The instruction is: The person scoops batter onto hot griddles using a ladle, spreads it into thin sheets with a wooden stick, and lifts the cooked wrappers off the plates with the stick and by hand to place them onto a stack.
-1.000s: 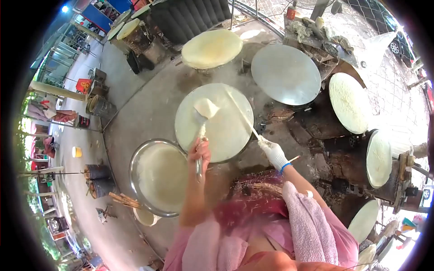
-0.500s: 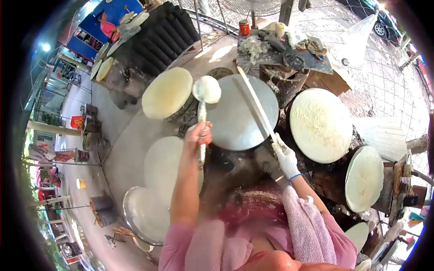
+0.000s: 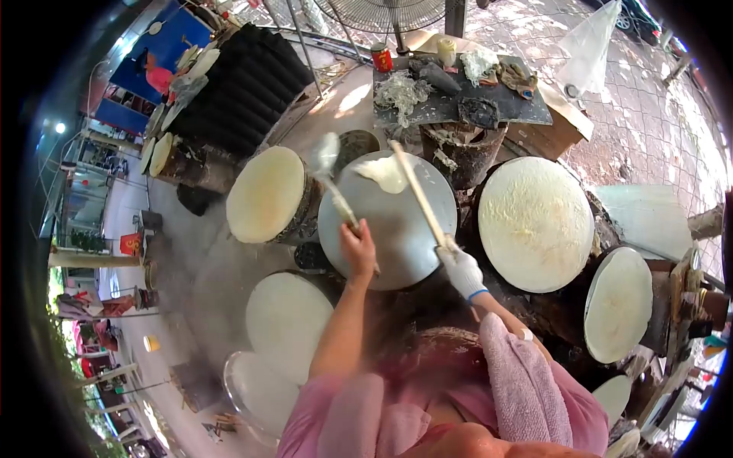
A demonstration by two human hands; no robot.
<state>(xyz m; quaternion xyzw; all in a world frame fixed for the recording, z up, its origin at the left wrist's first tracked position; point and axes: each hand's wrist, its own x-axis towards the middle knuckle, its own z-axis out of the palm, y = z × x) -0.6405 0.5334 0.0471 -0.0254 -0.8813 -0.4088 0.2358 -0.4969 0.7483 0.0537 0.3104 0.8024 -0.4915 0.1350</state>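
A long-handled ladle (image 3: 327, 153) is held by its handle in my left hand (image 3: 359, 248), which is bare. My right hand (image 3: 460, 269), in a white glove, grips a flat wooden stick (image 3: 418, 192). Both tools are over a round grey griddle (image 3: 397, 244). A patch of pale batter (image 3: 384, 175) lies on its far part, close to the stick's tip. Nearest my left hand on the left is a griddle covered with a yellowish sheet (image 3: 266, 195).
Pale sheets cover the right griddles (image 3: 536, 225) (image 3: 619, 305) and a lower-left one (image 3: 286, 320). A batter basin (image 3: 263, 393) stands below that. Behind are a cluttered black table (image 3: 527, 113), a red can (image 3: 381, 57) and a fan (image 3: 385, 9).
The view has shifted onto the bare grey griddle. Both hands have moved over it with their tools. The ladle, full before, has tipped, and batter now lies on the surface.
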